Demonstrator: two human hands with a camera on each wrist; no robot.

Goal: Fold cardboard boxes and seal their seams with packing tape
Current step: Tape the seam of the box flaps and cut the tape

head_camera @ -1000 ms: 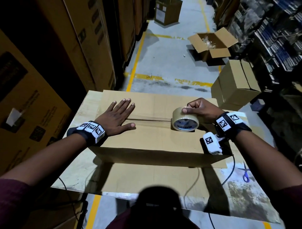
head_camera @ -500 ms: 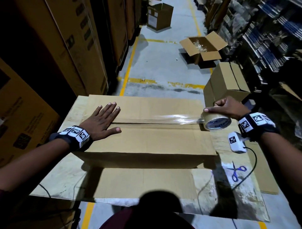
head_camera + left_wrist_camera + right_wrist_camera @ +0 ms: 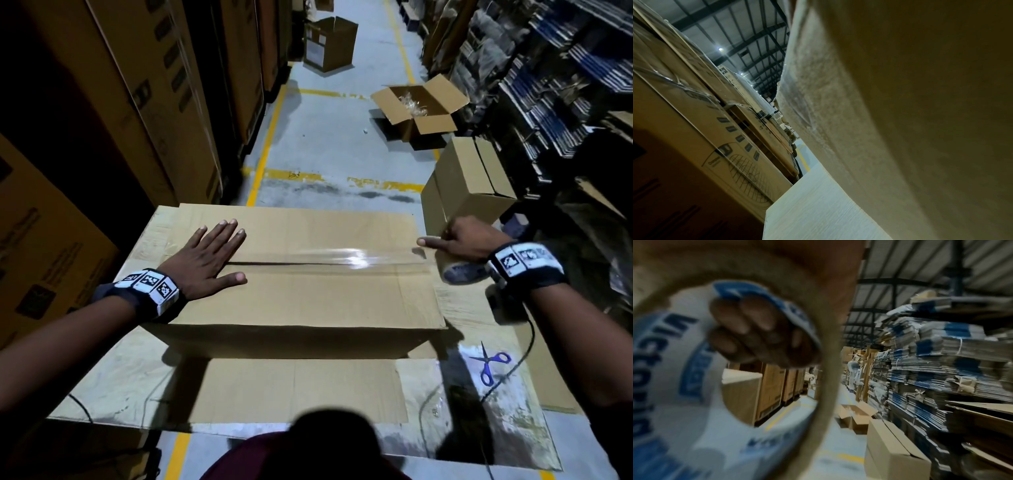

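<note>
Because the seam of the box runs left to right across the table, the strip of tape laid over it has the same long axis, and the coming move likely depends on where that strip ends. The left hand lies flat, fingers spread and straight, on the box top at the seam's left end, pinning the flaps without gripping anything. The right hand is at the opposite end, just past the box's right edge, with its fingers curled through the core of the tape roll; the right wrist view shows fingertips inside the roll's printed core. Its index finger points back toward the box, close to the strip at the right edge. The glossy strip spans from near the left hand to the roll, so the top seam looks mostly covered.

Cutting or tearing seems the likely next step. The scissors lie on the table nearer the person and toward the right, closer to the right hand than to the left, but that hand is occupied by the roll. The left hand is free yet well apart from them, across the box.
</note>
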